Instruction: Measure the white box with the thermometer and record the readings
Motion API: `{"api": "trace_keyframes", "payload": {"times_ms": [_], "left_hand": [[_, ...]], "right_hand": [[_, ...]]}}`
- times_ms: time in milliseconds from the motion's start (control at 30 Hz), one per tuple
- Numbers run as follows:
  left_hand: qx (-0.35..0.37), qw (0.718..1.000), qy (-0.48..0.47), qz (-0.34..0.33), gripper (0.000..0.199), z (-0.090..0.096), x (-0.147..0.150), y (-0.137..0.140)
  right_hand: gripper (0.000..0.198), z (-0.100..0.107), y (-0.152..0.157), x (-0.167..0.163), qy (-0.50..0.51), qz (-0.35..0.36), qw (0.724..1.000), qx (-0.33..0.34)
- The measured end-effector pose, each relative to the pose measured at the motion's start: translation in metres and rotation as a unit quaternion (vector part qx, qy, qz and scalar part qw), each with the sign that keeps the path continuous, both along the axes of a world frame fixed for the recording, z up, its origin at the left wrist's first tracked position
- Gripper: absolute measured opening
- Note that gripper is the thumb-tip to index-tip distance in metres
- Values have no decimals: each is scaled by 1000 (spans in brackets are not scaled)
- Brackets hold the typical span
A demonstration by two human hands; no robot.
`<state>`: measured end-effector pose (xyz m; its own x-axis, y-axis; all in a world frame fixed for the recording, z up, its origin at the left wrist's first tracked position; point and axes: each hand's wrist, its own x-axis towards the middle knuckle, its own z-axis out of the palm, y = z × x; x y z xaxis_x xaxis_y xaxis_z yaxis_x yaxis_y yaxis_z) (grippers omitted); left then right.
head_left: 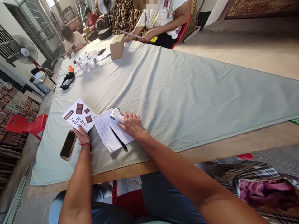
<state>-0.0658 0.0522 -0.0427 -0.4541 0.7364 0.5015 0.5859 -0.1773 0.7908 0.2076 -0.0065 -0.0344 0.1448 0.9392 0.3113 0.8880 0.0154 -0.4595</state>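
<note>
A white meal package [77, 115] printed with brown chocolate squares is in my left hand [82, 136], whose fingers grip its lower edge. My right hand [133, 125] is wrapped round a white and blue handheld infrared thermometer [116, 115], which rests on or just above some paper. Handwriting covers part of that stack of paper sheets [104, 132], and a black pen [118, 138] lies across it. Beside my left wrist, a phone [68, 144] in an orange-brown case lies with its dark screen up.
A pale green cloth [198, 93] covers the long table. Farther along it stand a clear basket [90, 62] of bottles, a cardboard box [117, 47] and black headgear [67, 81]. People sit at the far side. Left of the table are a red stool [28, 124] and a fan [24, 51].
</note>
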Motion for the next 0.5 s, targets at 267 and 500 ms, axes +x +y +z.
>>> {"api": "trace_keyframes", "payload": {"times_ms": [267,500], "left_hand": [[32,995,-93,-14,78,-8,-13,4],[-14,995,-30,-95,73,-6,-3,-2]], "right_hand": [[52,-9,11,-10,185,56,977,89],[55,-3,-7,-24,316,206,916,138]]}}
